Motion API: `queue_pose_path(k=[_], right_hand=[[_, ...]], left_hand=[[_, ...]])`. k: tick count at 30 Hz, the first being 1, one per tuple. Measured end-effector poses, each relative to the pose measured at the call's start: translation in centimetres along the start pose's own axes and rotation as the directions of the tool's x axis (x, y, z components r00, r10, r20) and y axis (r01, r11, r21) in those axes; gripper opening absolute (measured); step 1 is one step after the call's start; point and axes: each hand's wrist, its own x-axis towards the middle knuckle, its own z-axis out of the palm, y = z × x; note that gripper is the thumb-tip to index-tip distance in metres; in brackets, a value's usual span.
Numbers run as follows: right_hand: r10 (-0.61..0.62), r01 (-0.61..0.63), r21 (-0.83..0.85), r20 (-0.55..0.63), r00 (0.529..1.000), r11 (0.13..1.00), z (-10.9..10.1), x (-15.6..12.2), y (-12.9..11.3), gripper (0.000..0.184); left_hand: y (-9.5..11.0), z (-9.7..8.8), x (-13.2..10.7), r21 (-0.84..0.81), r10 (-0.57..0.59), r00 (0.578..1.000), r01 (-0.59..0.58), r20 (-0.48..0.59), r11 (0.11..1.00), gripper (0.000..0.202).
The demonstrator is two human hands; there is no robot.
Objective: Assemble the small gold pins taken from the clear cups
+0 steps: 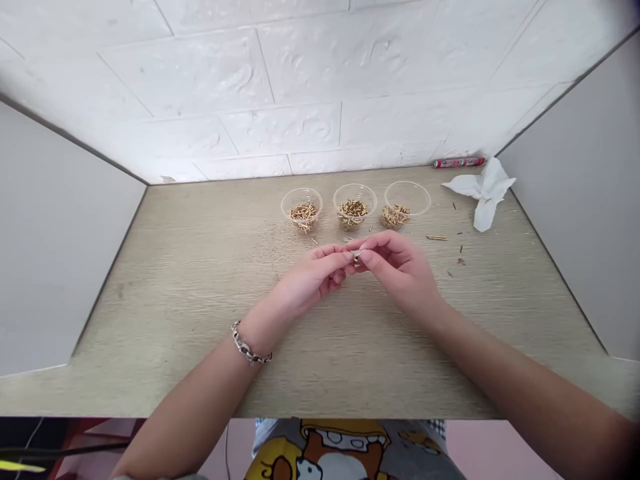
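Note:
Over the middle of the table, my left hand (323, 273) and my right hand (400, 267) meet at the fingertips. Between them is a small shiny metal piece (357, 257), mostly covered by the fingers, so its exact kind does not show. Both thumbs press on it from opposite sides. Just beyond the hands stand three clear plastic cups with small gold-coloured metal pins: a left cup (302, 194), a middle cup (355, 191) and a right cup (407, 189). A loose pin (315, 241) lies on the table by the left cup.
To the right lie longer gold pins (437, 238) and several dark bits (461, 261). A crumpled white tissue (486, 190) and a red tube-shaped item (459, 163) rest near the back wall (300, 127). Grey panels (575, 193) border the table (175, 287) on both sides.

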Motion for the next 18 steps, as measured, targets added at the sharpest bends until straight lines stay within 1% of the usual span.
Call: queue_pose_path(k=[2,4,7,11,14,18], right_hand=[[-0.007,0.008,0.023,-0.047,0.999,1.0,0.07,-0.02,0.03,0.001],[-0.051,0.052,0.011,-0.069,0.996,0.999,0.13,-0.07,0.11,0.003],[-0.129,0.125,-0.057,-0.072,0.989,0.99,0.18,-0.16,0.26,0.007],[-0.188,0.178,-0.136,-0.068,0.98,0.975,0.19,-0.18,0.39,0.009],[-0.183,0.17,-0.155,-0.077,0.98,0.973,0.18,-0.12,0.35,0.009],[-0.122,0.103,-0.174,-0.107,0.987,0.979,0.14,-0.07,0.13,0.006]], left_hand=[[0.06,0.02,-0.09,-0.042,0.014,1.0,-0.014,0.003,0.999,0.017],[0.02,0.03,-0.15,-0.084,0.034,0.999,-0.033,0.003,0.996,0.016],[-0.21,0.05,-0.17,-0.148,0.042,0.999,-0.04,0.008,0.988,0.016],[-0.5,0.14,-0.17,-0.193,0.037,0.999,-0.033,0.017,0.981,0.016],[-0.51,0.22,-0.24,-0.172,0.036,0.999,-0.032,0.023,0.985,0.018],[-0.36,0.24,-0.31,-0.124,0.04,0.998,-0.034,0.045,0.992,0.019]])
